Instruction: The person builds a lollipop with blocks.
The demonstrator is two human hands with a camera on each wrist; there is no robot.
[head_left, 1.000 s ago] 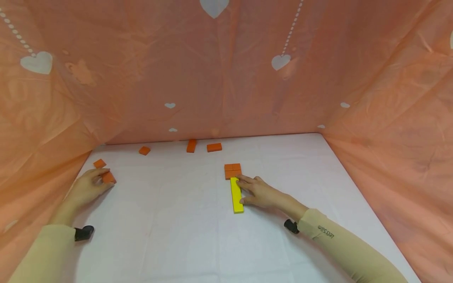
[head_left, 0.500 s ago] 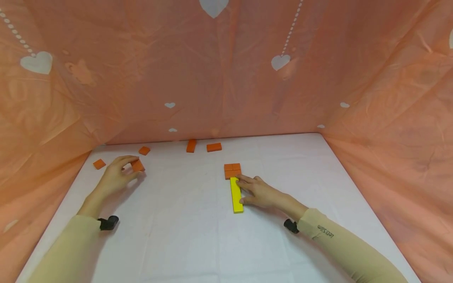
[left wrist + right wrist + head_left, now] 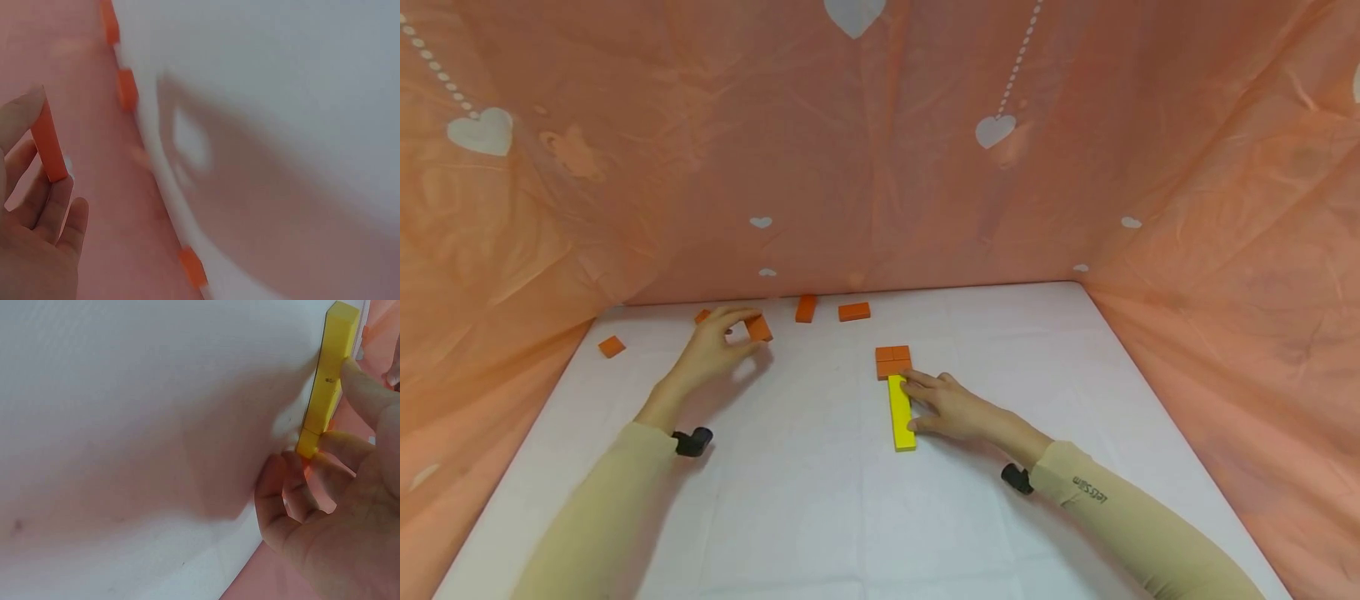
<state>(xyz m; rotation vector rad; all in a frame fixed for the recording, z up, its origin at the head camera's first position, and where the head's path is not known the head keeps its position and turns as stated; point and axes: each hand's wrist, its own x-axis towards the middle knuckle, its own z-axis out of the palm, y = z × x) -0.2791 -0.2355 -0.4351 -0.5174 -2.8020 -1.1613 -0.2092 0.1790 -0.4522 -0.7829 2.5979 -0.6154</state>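
Note:
My left hand [image 3: 712, 346] pinches a flat orange block [image 3: 758, 327] between thumb and fingertips, above the left part of the table. In the left wrist view the orange block [image 3: 49, 142] appears edge-on. My right hand [image 3: 951, 406] rests against a long yellow block [image 3: 902, 414] lying on the table. Thumb and fingertips touch its right side and far end. In the right wrist view, a thin line crosses the yellow block [image 3: 325, 387] near one end. Beyond its far end lie orange blocks [image 3: 892, 362] set edge to edge in a small square.
Two orange blocks, one narrow [image 3: 806, 308] and one lying sideways [image 3: 854, 312], sit near the back edge. Another orange block [image 3: 702, 316] is partly behind my left hand, and one more [image 3: 612, 347] lies far left. Pink curtains [image 3: 880, 167] enclose the white table [image 3: 790, 500].
My left hand has carried the orange block from the far left toward the middle, lifting it past the other blocks. The right hand and yellow block have stayed put.

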